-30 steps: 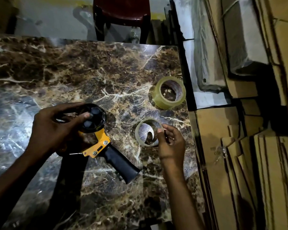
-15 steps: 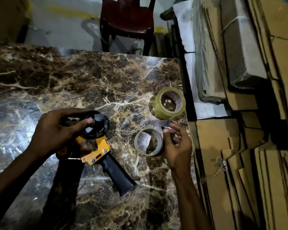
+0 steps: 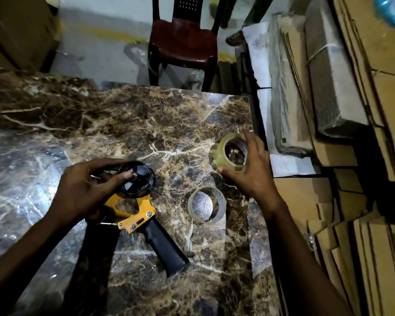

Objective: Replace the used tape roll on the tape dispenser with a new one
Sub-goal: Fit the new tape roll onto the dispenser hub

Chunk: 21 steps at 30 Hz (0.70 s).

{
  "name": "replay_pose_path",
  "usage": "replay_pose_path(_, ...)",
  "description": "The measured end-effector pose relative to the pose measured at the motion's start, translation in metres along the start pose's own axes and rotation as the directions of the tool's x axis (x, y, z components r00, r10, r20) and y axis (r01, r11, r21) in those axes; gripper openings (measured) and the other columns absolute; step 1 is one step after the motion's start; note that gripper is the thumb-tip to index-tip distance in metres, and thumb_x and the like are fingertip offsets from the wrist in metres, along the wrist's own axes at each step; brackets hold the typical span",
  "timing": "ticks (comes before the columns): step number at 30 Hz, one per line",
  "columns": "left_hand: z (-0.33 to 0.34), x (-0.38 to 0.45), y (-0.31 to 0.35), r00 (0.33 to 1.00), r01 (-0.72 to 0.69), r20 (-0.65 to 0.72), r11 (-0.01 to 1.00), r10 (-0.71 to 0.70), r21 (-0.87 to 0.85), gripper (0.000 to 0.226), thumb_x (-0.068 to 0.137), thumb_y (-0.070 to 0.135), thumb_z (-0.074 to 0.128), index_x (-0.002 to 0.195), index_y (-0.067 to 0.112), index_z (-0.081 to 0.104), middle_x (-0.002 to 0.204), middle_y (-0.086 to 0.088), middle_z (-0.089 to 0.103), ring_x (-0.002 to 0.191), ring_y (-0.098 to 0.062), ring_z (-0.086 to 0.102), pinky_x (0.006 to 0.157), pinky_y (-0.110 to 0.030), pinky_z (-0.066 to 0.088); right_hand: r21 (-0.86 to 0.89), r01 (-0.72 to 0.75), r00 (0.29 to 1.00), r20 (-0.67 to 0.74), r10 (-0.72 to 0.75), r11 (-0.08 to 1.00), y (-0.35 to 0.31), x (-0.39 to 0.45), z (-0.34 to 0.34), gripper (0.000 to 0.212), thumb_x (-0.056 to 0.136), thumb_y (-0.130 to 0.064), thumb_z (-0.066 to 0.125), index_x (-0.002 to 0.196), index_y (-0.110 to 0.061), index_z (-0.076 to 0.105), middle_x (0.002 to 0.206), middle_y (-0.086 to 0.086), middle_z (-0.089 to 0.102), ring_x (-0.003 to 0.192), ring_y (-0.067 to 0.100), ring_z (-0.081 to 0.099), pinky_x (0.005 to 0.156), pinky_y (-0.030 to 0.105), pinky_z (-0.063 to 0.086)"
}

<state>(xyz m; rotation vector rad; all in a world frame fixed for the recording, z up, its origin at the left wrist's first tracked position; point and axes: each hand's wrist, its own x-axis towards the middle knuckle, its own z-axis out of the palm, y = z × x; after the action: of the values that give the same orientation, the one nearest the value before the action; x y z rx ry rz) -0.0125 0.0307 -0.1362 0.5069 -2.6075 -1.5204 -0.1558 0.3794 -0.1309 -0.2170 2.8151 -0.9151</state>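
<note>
A yellow tape dispenser point(image 3: 136, 215) with a black handle and an empty black spool wheel point(image 3: 137, 177) lies on the marble table point(image 3: 123, 124). My left hand point(image 3: 87, 190) grips its head, the thumb pressed on the wheel. The thin, nearly spent tape roll point(image 3: 206, 205) rests flat on the table just right of the dispenser. Farther right, near the table's edge, my right hand point(image 3: 251, 169) wraps around the thick new roll of clear tape point(image 3: 224, 153), fingers on its far side and thumb at its near rim.
A dark red plastic chair point(image 3: 185, 42) stands beyond the table's far edge. Stacks of flattened cardboard point(image 3: 363, 236) and wrapped bundles point(image 3: 328, 92) fill the right side, close to the table's right edge.
My right hand has left the thin used roll and moved up and right onto the thick new roll. The left hand stays on the dispenser. The camera has tilted forward.
</note>
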Motion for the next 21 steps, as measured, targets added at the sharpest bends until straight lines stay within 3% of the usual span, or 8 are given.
replay_pose_path(3, 0.003, -0.004, -0.005, 0.999, 0.022, -0.036, 1.000, -0.021, 0.014, 0.035, 0.075, 0.053, 0.081, 0.109, 0.044, 0.080, 0.077, 0.008, 0.082, 0.076, -0.007, 0.080, 0.071, -0.041, 0.066, -0.035, 0.022, 1.000, 0.014, -0.022, 0.999, 0.002, 0.007, 0.003, 0.110, 0.070, -0.039, 0.091, 0.158, -0.038, 0.025, 0.166, 0.001, 0.025, 0.148, 0.034, 0.031, 0.115, 0.051, 0.040)
replay_pose_path(6, 0.005, -0.009, -0.013, 0.996, 0.006, -0.085, 0.998, 0.000, 0.063, 0.045, 0.078, 0.051, 0.085, 0.118, 0.031, 0.082, 0.086, 0.003, 0.082, 0.081, -0.014, 0.080, 0.080, -0.042, 0.066, -0.049, 0.050, 0.999, 0.004, -0.050, 0.998, 0.002, 0.008, 0.004, 0.108, 0.069, -0.037, 0.091, 0.157, -0.035, 0.027, 0.164, 0.002, 0.028, 0.145, 0.035, 0.035, 0.113, 0.051, 0.042)
replay_pose_path(11, 0.007, -0.016, -0.015, 0.981, -0.005, -0.192, 0.999, 0.013, 0.042, 0.041, 0.080, 0.044, 0.084, 0.116, 0.022, 0.083, 0.086, 0.004, 0.079, 0.066, -0.002, 0.069, 0.064, -0.016, 0.053, -0.021, 0.113, 0.993, 0.031, -0.112, 0.993, -0.002, 0.012, 0.006, 0.108, 0.069, -0.031, 0.088, 0.159, -0.032, 0.028, 0.164, 0.002, 0.030, 0.147, 0.031, 0.035, 0.115, 0.044, 0.038)
replay_pose_path(14, 0.007, -0.015, -0.016, 0.978, -0.028, -0.206, 0.997, 0.041, 0.069, 0.039, 0.083, 0.043, 0.083, 0.115, 0.021, 0.083, 0.071, 0.004, 0.069, 0.058, -0.002, 0.059, 0.056, -0.018, 0.046, 0.002, 0.140, 0.989, 0.049, -0.140, 0.990, -0.009, 0.017, 0.009, 0.108, 0.068, -0.027, 0.089, 0.159, -0.030, 0.031, 0.163, 0.004, 0.032, 0.147, 0.027, 0.034, 0.114, 0.036, 0.034)
replay_pose_path(16, 0.006, -0.012, -0.018, 0.976, -0.028, -0.214, 0.997, 0.044, 0.075, 0.040, 0.082, 0.045, 0.083, 0.113, 0.019, 0.084, 0.062, 0.006, 0.061, 0.055, 0.000, 0.053, 0.054, -0.016, 0.040, 0.012, 0.166, 0.984, 0.059, -0.166, 0.986, -0.015, 0.020, 0.011, 0.107, 0.066, -0.028, 0.089, 0.157, -0.028, 0.033, 0.161, 0.005, 0.034, 0.147, 0.028, 0.037, 0.116, 0.041, 0.038)
replay_pose_path(21, -0.002, -0.007, -0.022, 0.973, -0.048, -0.222, 0.995, 0.066, 0.086, 0.041, 0.079, 0.044, 0.087, 0.114, 0.021, 0.083, 0.068, 0.016, 0.061, 0.051, 0.004, 0.049, 0.052, -0.013, 0.034, 0.028, 0.217, 0.971, 0.095, -0.219, 0.976, -0.026, 0.024, 0.018, 0.104, 0.067, -0.028, 0.088, 0.156, -0.029, 0.034, 0.158, 0.004, 0.036, 0.143, 0.027, 0.040, 0.112, 0.040, 0.040)
